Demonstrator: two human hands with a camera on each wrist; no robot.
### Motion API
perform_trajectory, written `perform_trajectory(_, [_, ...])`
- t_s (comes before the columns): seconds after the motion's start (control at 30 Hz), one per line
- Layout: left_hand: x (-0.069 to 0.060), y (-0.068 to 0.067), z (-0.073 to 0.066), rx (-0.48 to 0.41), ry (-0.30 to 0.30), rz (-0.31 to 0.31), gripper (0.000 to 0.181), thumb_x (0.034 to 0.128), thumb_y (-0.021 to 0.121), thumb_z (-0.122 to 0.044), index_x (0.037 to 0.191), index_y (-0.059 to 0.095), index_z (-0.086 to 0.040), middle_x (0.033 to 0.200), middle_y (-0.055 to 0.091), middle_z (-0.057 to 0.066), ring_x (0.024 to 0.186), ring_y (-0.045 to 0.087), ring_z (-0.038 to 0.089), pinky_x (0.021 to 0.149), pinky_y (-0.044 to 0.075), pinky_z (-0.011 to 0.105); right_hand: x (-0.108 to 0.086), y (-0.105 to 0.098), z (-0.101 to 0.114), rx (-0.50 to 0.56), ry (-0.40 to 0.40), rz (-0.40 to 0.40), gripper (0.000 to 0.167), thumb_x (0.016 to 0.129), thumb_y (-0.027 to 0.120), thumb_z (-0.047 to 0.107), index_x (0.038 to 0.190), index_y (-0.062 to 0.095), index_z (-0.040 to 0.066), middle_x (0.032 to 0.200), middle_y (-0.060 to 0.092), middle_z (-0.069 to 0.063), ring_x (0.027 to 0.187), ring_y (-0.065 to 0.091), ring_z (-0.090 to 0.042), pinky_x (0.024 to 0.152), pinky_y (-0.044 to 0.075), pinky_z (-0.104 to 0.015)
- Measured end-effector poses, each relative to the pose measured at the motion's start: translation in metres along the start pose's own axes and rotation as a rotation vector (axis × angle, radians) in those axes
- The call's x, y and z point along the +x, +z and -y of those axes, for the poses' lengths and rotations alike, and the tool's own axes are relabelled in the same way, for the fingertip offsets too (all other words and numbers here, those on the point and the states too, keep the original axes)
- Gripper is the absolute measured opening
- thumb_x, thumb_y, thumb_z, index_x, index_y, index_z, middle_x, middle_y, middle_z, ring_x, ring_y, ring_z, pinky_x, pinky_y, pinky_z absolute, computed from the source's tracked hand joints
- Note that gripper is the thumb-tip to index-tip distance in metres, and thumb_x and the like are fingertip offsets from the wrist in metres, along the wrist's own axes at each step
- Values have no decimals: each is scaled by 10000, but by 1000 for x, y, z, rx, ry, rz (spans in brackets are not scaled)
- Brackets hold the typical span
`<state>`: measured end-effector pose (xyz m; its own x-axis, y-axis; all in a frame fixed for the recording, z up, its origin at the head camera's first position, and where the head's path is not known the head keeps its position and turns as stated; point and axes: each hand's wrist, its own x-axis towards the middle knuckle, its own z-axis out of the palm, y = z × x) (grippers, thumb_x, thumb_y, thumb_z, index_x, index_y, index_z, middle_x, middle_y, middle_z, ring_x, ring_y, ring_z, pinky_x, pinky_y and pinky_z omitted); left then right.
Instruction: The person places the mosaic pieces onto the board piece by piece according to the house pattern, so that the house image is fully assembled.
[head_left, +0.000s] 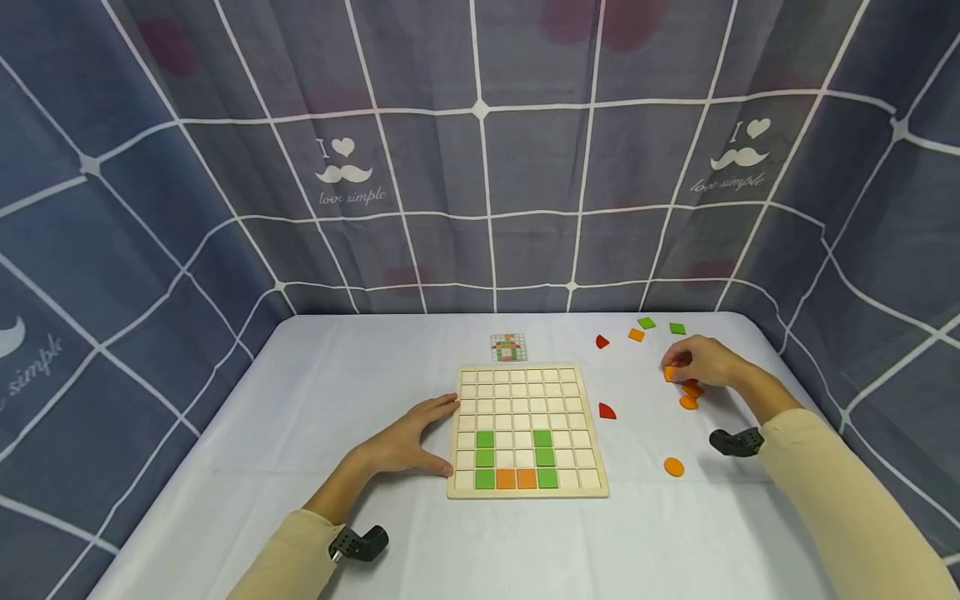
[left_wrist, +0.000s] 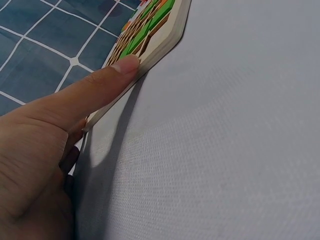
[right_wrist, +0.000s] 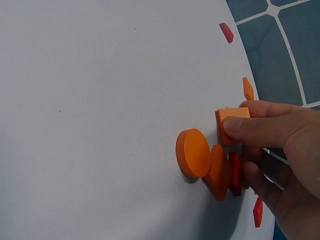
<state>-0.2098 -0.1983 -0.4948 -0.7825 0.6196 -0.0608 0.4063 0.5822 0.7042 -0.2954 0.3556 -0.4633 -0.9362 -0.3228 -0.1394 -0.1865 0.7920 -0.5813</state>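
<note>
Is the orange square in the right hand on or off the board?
Off. In the head view, the right hand pinches the orange square well to the right of the wooden board.

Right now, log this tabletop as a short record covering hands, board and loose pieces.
hands: left hand touches left side of wooden board; right hand pinches orange square piece
filled cells: six green squares, two orange squares
far side: patterned card beyond board
loose: red pieces right of board; green pieces farther back; orange disc nearest person
</note>
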Motion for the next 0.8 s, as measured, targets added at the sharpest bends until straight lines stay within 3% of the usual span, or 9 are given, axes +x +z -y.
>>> perform_trajectory(0.23, [0, 0, -1, -6, -10, 8, 1091, 753, 924, -415, 1614, 350, -66, 1696, 228, 48, 1551, 147, 334, 1220, 163, 570, 2, 3, 11, 33, -32, 9, 105, 901, 778, 32, 932, 681, 55, 827, 583, -36, 716, 535, -214, 561, 462, -276])
perform_trajectory(0.57, [2, 2, 1, -12, -24, 12, 1097, 748, 929, -420, 1618, 351, -85, 1698, 223, 40, 1552, 141, 338, 1217, 159, 584, 14, 13, 41, 55, -143, 58, 106, 897, 776, 11, 979, 714, 37, 924, 682, -24, 889, 613, -234, 807, 563, -333])
perform_trajectory(0.8, [1, 2, 3, -6, -18, 4, 1102, 746, 928, -419, 1619, 345, -81, 1696, 229, 49, 1549, 147, 347, 1214, 163, 591, 21, 25, 64, 87, -166, 85, 103, 900, 776, 15, 974, 726, 66, 924, 685, -11, 895, 631, -215, 831, 568, -330])
